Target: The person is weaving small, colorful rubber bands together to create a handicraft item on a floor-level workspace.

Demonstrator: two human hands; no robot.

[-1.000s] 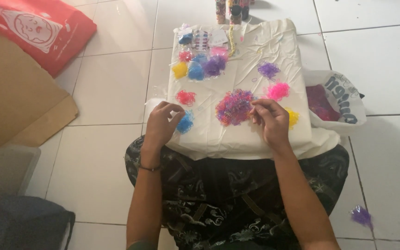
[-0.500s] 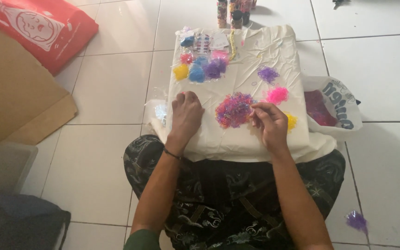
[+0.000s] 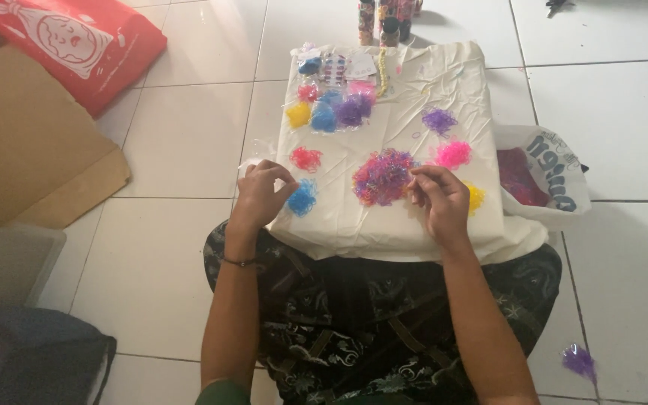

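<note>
Sorting of tiny elastic loops by colour looks well under way but unfinished: a large mixed heap of pink, purple and blue loops (image 3: 382,177) still sits near the middle of the cream cloth (image 3: 444,90), while 5 small single-colour piles already lie around it, red (image 3: 306,158) and blue (image 3: 301,198) to the left, purple (image 3: 439,120) and bright pink (image 3: 453,154) to the right, and yellow (image 3: 476,198) at the near right. The right hand (image 3: 438,199) rests at the heap's right edge with fingertips pinched together, seemingly on a loop too small to make out. The left hand (image 3: 260,193) is curled loosely just beside the blue pile; whether it holds anything cannot be told. Clear packets of sorted loops (image 3: 331,112) lie at the far left of the cloth. Around it is white tiled floor (image 3: 189,135), with brown cardboard (image 3: 31,150) and a red bag (image 3: 76,37) to the left, and a white bag (image 3: 549,169) to the right.
</note>
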